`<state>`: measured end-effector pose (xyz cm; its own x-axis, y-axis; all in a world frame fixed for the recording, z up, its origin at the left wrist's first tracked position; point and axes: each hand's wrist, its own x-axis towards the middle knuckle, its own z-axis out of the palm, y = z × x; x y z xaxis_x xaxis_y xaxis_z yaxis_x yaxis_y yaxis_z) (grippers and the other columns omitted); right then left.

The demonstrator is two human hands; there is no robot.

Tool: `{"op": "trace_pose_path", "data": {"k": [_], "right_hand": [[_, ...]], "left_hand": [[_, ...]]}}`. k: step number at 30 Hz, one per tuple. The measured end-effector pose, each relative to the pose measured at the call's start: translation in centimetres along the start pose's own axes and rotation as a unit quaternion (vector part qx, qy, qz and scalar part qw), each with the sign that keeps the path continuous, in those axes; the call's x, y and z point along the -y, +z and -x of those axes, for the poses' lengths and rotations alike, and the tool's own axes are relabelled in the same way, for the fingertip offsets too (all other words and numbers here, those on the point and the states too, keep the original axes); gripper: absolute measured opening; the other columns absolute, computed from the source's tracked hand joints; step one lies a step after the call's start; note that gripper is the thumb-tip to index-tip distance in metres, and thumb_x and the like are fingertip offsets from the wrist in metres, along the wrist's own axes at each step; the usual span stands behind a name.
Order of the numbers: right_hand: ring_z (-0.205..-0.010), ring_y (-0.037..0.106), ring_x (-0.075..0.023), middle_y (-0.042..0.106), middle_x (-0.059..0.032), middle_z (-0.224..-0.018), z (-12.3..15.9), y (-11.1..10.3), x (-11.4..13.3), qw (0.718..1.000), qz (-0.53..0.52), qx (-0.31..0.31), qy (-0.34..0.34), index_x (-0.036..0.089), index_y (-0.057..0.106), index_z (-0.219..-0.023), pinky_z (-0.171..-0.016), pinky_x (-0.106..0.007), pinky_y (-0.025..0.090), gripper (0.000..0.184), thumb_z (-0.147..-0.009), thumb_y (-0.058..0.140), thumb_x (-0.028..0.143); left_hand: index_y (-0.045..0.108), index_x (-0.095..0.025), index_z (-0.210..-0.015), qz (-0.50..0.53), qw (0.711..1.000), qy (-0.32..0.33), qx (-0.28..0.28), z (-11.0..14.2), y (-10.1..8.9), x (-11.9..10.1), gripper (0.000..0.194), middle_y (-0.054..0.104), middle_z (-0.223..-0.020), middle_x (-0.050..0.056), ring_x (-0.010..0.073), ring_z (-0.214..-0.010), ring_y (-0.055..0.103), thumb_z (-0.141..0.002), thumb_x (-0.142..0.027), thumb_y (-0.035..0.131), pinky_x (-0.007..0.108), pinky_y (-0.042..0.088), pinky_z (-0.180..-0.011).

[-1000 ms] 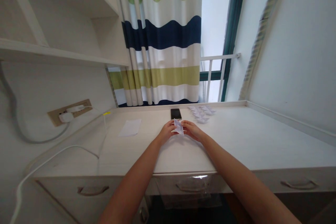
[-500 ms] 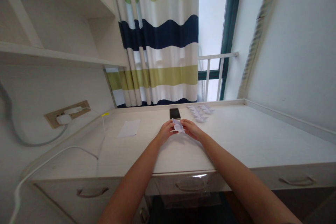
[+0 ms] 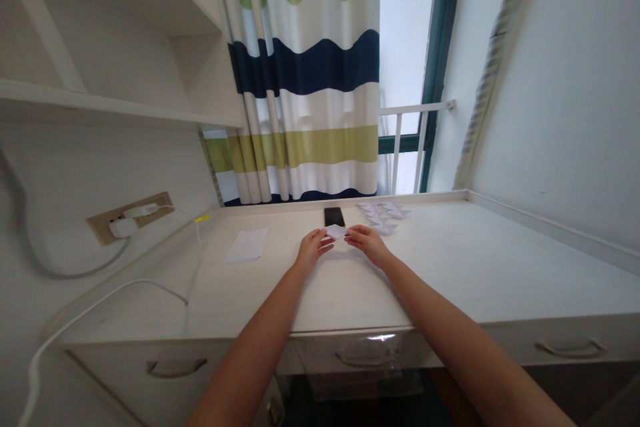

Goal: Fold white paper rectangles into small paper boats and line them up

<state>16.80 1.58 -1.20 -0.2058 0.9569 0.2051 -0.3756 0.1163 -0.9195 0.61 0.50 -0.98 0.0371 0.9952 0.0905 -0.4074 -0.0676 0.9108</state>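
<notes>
Between my hands, a small folded piece of white paper (image 3: 336,231) is held just above the desk. My left hand (image 3: 311,250) pinches its left corner between thumb and fingertips. On the opposite corner, my right hand (image 3: 369,244) has its thumb and index finger closed, with the other fingers loosely curled. Just behind the paper lies a black phone (image 3: 334,216). Several folded white paper pieces (image 3: 384,215) lie in a group beyond my right hand. Off to the left rests a stack of flat white paper sheets (image 3: 247,245).
The white desk (image 3: 450,273) has a raised rim along its back and right side. A white cable (image 3: 115,290) crosses its left end, near a wall socket (image 3: 129,217) with plugs. Shelves (image 3: 120,107) overhang at left. A striped curtain (image 3: 320,67) hangs behind.
The folded paper has turned from a tilted, more upright position to a flatter one and moved slightly away from me. My fingers have shifted to its two side corners.
</notes>
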Motion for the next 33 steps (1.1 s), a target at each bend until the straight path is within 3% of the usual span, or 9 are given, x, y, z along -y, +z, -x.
{"op": "trace_pose_path", "data": {"k": [5, 13, 17, 21, 24, 28, 33], "right_hand": [[-0.060, 0.060, -0.0110, 0.063, -0.0020, -0.061, -0.1, 0.1, 0.1, 0.999, 0.007, -0.043, 0.000, 0.014, 0.061, -0.067, -0.065, -0.024, 0.048, 0.021, -0.058, 0.069, 0.032], [-0.054, 0.060, -0.0104, 0.062, -0.0008, -0.056, -0.3, 0.2, 0.4, 0.994, 0.012, -0.111, -0.017, 0.014, 0.060, -0.062, -0.059, -0.022, 0.049, 0.013, -0.058, 0.068, 0.024], [-0.053, 0.059, -0.0101, 0.060, 0.0005, -0.054, -0.8, 0.0, 1.5, 0.988, 0.006, -0.152, -0.024, 0.015, 0.057, -0.061, -0.054, -0.021, 0.047, 0.007, -0.062, 0.063, 0.019], [-0.054, 0.059, -0.0097, 0.060, 0.0004, -0.056, -1.5, -1.0, 4.1, 0.982, 0.025, -0.186, -0.027, 0.015, 0.055, -0.061, -0.053, -0.020, 0.047, 0.007, -0.067, 0.058, 0.015], [-0.054, 0.059, -0.0096, 0.059, -0.0001, -0.056, -2.0, -2.9, 6.5, 0.975, 0.073, -0.203, -0.051, 0.014, 0.054, -0.062, -0.054, -0.021, 0.046, 0.008, -0.070, 0.055, 0.013], [-0.056, 0.058, -0.0094, 0.060, -0.0013, -0.059, -2.6, -7.1, 8.9, 0.960, 0.150, -0.232, -0.052, 0.014, 0.054, -0.066, -0.055, -0.021, 0.045, 0.006, -0.071, 0.056, 0.014], [-0.057, 0.058, -0.0085, 0.061, -0.0017, -0.061, -2.8, -12.9, 9.7, 0.938, 0.205, -0.280, -0.011, 0.014, 0.053, -0.065, -0.054, -0.019, 0.042, 0.007, -0.071, 0.056, 0.016]], "left_hand": [[0.057, -0.013, -0.074, -0.025, 0.999, 0.010, -0.041, -0.1, -0.2, 0.0, 0.017, 0.060, -0.073, 0.004, 0.0090, -0.061, 0.057, -0.065, -0.028, 0.062, 0.023, 0.047, -0.059], [0.053, -0.014, -0.072, -0.077, 0.994, 0.034, -0.064, -0.2, 0.0, -0.3, 0.018, 0.061, -0.069, 0.003, 0.0127, -0.062, 0.061, -0.063, -0.026, 0.063, 0.025, 0.048, -0.061], [0.054, -0.013, -0.074, -0.094, 0.994, 0.018, -0.052, -1.1, 1.2, -1.3, 0.013, 0.062, -0.068, 0.005, 0.0138, -0.063, 0.062, -0.068, -0.024, 0.057, 0.025, 0.048, -0.061], [0.053, -0.013, -0.072, -0.106, 0.993, 0.014, -0.046, -2.8, 3.7, -2.3, 0.010, 0.062, -0.066, 0.005, 0.0130, -0.060, 0.061, -0.069, -0.022, 0.056, 0.025, 0.048, -0.061], [0.052, -0.014, -0.071, -0.129, 0.991, 0.021, -0.023, -4.6, 6.3, -2.3, 0.010, 0.062, -0.065, 0.004, 0.0132, -0.059, 0.061, -0.069, -0.023, 0.055, 0.026, 0.047, -0.059], [0.055, -0.014, -0.071, -0.203, 0.978, 0.054, 0.013, -7.4, 9.7, -0.8, 0.012, 0.061, -0.067, 0.004, 0.0116, -0.061, 0.058, -0.068, -0.026, 0.055, 0.023, 0.045, -0.058], [0.060, -0.013, -0.066, -0.374, 0.914, 0.151, 0.046, -10.8, 13.3, 2.4, 0.016, 0.060, -0.064, 0.003, 0.0121, -0.062, 0.054, -0.066, -0.028, 0.055, 0.023, 0.040, -0.058]]}}
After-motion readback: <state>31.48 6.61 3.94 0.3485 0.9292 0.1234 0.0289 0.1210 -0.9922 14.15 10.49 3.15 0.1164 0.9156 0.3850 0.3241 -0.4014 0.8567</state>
